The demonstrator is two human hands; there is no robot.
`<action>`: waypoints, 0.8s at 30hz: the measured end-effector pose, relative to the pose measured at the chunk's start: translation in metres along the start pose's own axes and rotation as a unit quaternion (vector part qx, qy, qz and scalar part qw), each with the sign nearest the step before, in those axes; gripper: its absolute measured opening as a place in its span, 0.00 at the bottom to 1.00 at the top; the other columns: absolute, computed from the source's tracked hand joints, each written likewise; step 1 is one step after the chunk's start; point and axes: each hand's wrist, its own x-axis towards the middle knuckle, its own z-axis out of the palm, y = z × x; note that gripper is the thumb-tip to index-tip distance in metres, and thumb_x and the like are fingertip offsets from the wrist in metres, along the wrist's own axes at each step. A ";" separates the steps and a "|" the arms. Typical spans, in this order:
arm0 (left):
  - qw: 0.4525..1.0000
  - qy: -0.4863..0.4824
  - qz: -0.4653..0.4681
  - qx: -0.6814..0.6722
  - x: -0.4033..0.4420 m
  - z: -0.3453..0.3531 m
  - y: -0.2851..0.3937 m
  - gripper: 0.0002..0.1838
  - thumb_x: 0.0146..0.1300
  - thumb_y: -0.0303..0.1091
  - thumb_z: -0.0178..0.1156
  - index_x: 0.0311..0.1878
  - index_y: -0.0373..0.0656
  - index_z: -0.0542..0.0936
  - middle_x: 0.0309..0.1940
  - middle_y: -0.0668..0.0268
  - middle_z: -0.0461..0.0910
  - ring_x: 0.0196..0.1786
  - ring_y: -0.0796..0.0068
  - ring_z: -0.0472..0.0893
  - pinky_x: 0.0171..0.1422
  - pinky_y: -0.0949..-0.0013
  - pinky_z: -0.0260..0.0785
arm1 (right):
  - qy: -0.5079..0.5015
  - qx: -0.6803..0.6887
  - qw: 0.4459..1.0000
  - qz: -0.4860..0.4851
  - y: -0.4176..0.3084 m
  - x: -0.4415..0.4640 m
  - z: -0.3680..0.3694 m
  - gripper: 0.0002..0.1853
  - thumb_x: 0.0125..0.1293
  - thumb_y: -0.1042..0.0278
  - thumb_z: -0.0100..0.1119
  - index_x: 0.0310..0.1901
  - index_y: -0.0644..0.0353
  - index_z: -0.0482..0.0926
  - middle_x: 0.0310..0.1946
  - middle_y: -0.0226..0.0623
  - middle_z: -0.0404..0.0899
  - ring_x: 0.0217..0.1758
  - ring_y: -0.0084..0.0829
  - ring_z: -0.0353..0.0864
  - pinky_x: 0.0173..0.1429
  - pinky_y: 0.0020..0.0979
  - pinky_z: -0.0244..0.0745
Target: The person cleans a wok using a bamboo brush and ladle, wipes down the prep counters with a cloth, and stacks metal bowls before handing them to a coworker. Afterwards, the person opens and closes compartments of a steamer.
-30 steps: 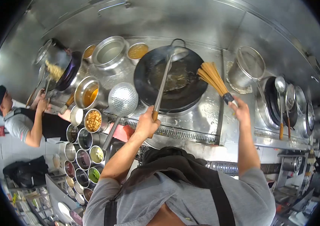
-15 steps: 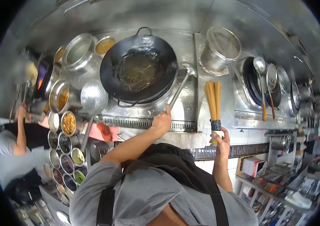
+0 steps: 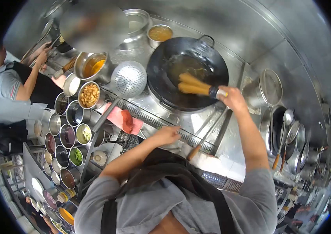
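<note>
My right hand (image 3: 233, 98) is closed around the white-and-black bound handle of a bamboo wok brush (image 3: 194, 84). The brush lies nearly level over the black wok (image 3: 216, 70), bristles pointing left above the liquid (image 3: 181, 64) inside. Whether the bristle tips touch the wok is unclear. My left hand (image 3: 167, 135) hovers by the counter's front edge, fingers loosely curled, nothing visible in them. Right of it, apart from the hand, a ladle with a wooden handle (image 3: 194, 152) lies across the stove edge. A perforated skimmer (image 3: 129, 79) sits left of the wok.
Several metal pots of ingredients, including one of nuts (image 3: 90, 96), stand at left. A red cloth (image 3: 127, 121) lies on a pink one (image 3: 115, 115). A strainer rests on a pot (image 3: 254, 93) at right. A co-worker (image 3: 25, 82) stands at far left.
My right hand has carried the brush from the counter's front right to over the wok. My left hand has let go of the ladle, which now lies on the stove. The view has turned left.
</note>
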 end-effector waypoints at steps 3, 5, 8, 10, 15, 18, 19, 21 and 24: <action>0.966 0.241 -0.085 -0.025 -0.047 -0.061 -0.038 0.19 0.54 0.34 0.57 0.49 0.38 0.75 0.32 0.53 0.80 0.36 0.53 0.80 0.44 0.58 0.72 | 0.058 -0.135 0.987 0.064 -0.023 0.085 0.007 0.18 0.52 0.58 0.62 0.46 0.51 0.80 0.39 0.49 0.79 0.44 0.46 0.78 0.51 0.42 0.73; 0.920 0.371 -0.120 0.030 -0.075 -0.089 -0.063 0.22 0.53 0.34 0.58 0.52 0.37 0.74 0.38 0.50 0.79 0.41 0.54 0.80 0.47 0.57 0.72 | 0.063 -0.116 0.990 0.046 -0.053 0.112 0.022 0.18 0.52 0.58 0.62 0.45 0.52 0.79 0.38 0.49 0.79 0.44 0.46 0.79 0.51 0.43 0.72; 0.848 0.472 -0.221 0.097 -0.104 -0.108 -0.101 0.28 0.54 0.35 0.59 0.55 0.28 0.69 0.52 0.39 0.70 0.55 0.46 0.72 0.59 0.57 0.66 | 0.063 -0.071 0.995 0.021 -0.093 0.115 0.033 0.19 0.51 0.58 0.62 0.45 0.54 0.80 0.35 0.49 0.80 0.43 0.48 0.79 0.50 0.42 0.72; 0.853 0.456 -0.221 0.125 -0.112 -0.107 -0.128 0.35 0.53 0.40 0.60 0.57 0.22 0.64 0.57 0.33 0.63 0.61 0.40 0.65 0.65 0.57 0.59 | 0.030 0.014 0.999 -0.040 -0.101 0.092 0.025 0.21 0.49 0.58 0.64 0.47 0.55 0.79 0.37 0.50 0.80 0.44 0.48 0.78 0.51 0.40 0.72; 0.886 0.338 -0.318 0.011 -0.099 -0.106 -0.148 0.44 0.47 0.52 0.63 0.60 0.26 0.63 0.54 0.38 0.69 0.59 0.46 0.70 0.63 0.59 0.62 | -0.078 -0.045 0.996 -0.028 -0.067 0.064 -0.016 0.22 0.47 0.59 0.64 0.46 0.56 0.81 0.39 0.48 0.80 0.44 0.46 0.79 0.53 0.37 0.72; 0.906 0.286 -0.311 -0.005 -0.085 -0.102 -0.152 0.37 0.46 0.48 0.64 0.55 0.31 0.69 0.45 0.43 0.76 0.49 0.50 0.77 0.56 0.59 0.68 | 0.021 -0.141 0.990 -0.008 -0.054 0.105 -0.009 0.15 0.49 0.61 0.62 0.40 0.54 0.82 0.34 0.47 0.81 0.40 0.46 0.80 0.50 0.41 0.74; 0.906 0.269 -0.327 -0.005 -0.081 -0.101 -0.152 0.34 0.45 0.46 0.64 0.51 0.32 0.71 0.44 0.43 0.77 0.49 0.49 0.77 0.55 0.58 0.68 | 0.041 -0.155 0.987 0.023 -0.058 0.124 0.005 0.14 0.50 0.60 0.62 0.39 0.54 0.82 0.33 0.48 0.81 0.40 0.47 0.80 0.49 0.42 0.74; 0.902 0.282 -0.326 0.027 -0.075 -0.094 -0.157 0.26 0.43 0.42 0.65 0.42 0.34 0.72 0.40 0.44 0.77 0.46 0.47 0.77 0.52 0.55 0.69 | 0.073 -0.134 0.987 0.051 -0.085 0.136 0.023 0.15 0.50 0.59 0.62 0.40 0.54 0.81 0.33 0.49 0.80 0.40 0.48 0.80 0.48 0.42 0.74; 0.899 0.277 -0.334 0.060 -0.074 -0.092 -0.159 0.24 0.43 0.41 0.64 0.41 0.34 0.72 0.39 0.44 0.78 0.45 0.47 0.77 0.51 0.55 0.69 | 0.070 -0.040 0.996 0.031 -0.113 0.113 0.029 0.20 0.50 0.59 0.64 0.45 0.55 0.80 0.35 0.51 0.79 0.40 0.49 0.79 0.48 0.43 0.73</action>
